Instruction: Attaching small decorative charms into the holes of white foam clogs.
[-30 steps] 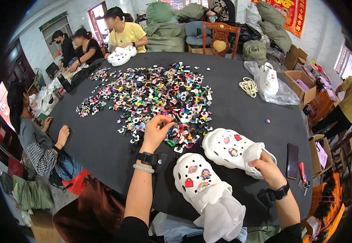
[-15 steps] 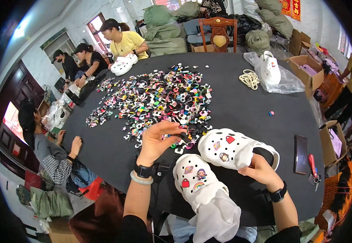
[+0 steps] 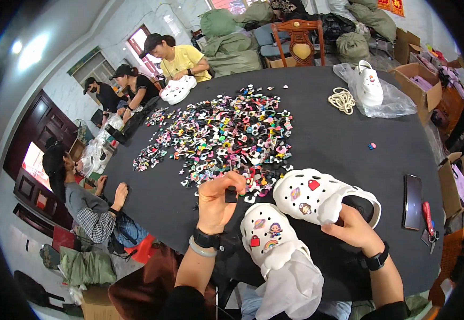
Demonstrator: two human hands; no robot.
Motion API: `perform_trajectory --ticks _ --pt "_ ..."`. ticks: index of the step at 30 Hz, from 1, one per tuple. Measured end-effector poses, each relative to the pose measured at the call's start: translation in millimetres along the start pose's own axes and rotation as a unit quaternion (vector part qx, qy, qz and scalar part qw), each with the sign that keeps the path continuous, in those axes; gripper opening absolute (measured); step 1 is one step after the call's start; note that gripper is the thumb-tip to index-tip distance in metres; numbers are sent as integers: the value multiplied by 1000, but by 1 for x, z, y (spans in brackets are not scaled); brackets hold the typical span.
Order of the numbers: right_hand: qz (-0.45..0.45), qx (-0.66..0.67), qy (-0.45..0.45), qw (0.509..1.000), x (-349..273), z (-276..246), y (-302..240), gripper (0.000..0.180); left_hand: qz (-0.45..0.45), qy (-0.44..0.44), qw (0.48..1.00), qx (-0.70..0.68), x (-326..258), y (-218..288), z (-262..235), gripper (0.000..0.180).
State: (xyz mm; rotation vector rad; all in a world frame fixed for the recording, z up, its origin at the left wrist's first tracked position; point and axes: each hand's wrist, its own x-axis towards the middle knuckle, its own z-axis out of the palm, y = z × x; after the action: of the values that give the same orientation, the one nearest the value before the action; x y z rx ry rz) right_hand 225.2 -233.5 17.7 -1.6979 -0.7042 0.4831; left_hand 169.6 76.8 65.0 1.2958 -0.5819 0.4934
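My right hand (image 3: 353,230) grips a white clog (image 3: 325,189) by the side of its opening, with the toe pointing left. Charms in the shapes of a red bag, a planet and a small figure sit on its upper. My left hand (image 3: 215,205) is raised at the near edge of a big heap of colourful shoe charms (image 3: 226,136), thumb and fingertips pinched together. What lies in the pinch, if anything, is too small to make out. Between my forearms a second white clog (image 3: 265,226) carries several charms, including a rainbow, and has pale wrapping (image 3: 293,280) at its heel.
At the right lie a dark phone (image 3: 412,202) and red-handled scissors (image 3: 429,221). A coil of cream cord (image 3: 342,100) and a white clog (image 3: 369,88) on clear plastic are farther back. Co-workers sit along the left; one in yellow (image 3: 186,61) is behind another white clog (image 3: 177,89).
My left hand has drawn back slightly toward me, its fingers curling into a tighter pinch. My right hand keeps its hold on the clog. The whole view has shifted a little.
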Motion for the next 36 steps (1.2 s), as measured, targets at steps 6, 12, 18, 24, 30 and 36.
perform_trajectory --ticks 6,12,18,24,30,36 --pt "13 -1 14 1000 -1 1 5 44 23 30 984 -176 -7 9 10 31" --pt "2 -6 12 1000 2 2 4 45 -24 81 943 -323 -13 26 17 22" --pt "24 -5 14 1000 -2 1 0 44 -52 119 851 -508 -16 32 25 20" --pt "49 7 10 999 -4 3 -8 43 -37 90 837 -538 -24 38 31 21" --pt "35 23 21 999 -4 2 0 43 -24 79 819 -568 -24 43 36 22" --pt "49 19 10 999 0 2 -6 42 -14 73 804 -591 -23 44 33 22"
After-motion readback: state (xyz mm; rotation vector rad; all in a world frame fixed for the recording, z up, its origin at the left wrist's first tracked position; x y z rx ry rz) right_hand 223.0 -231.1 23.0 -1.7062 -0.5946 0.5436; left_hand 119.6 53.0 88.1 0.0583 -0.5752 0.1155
